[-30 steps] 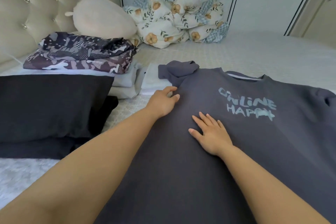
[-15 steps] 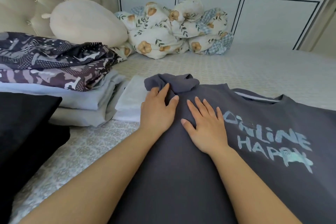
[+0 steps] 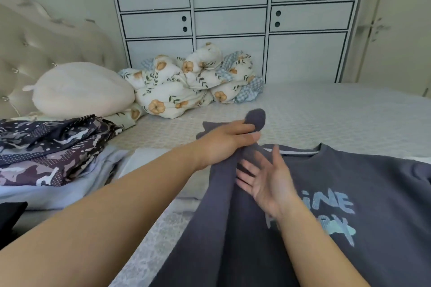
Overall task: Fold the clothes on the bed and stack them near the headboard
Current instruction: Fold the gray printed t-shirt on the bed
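A dark grey sweatshirt (image 3: 349,251) with pale blue lettering lies spread on the bed, neck toward the far side. My left hand (image 3: 224,144) grips its left shoulder and sleeve and lifts them off the bed, so the sleeve end sticks up past my fingers. My right hand (image 3: 268,182) is open, fingers spread, palm turned toward the raised fold beside the left hand. A stack of folded clothes (image 3: 53,154), patterned navy on top of pale blue pieces, sits at the left near the tufted headboard (image 3: 35,49).
A cream plush pillow (image 3: 81,91) and a bunched floral quilt (image 3: 186,86) lie at the head of the bed. A black folded item (image 3: 9,221) shows at the left edge. White cabinets (image 3: 233,18) stand behind the bed. A white folded cloth (image 3: 151,158) lies under my left forearm.
My left hand has gone from pressing flat on the sweatshirt's shoulder to gripping and lifting it. My right hand has come off the fabric and turned palm up. The view has tilted upward.
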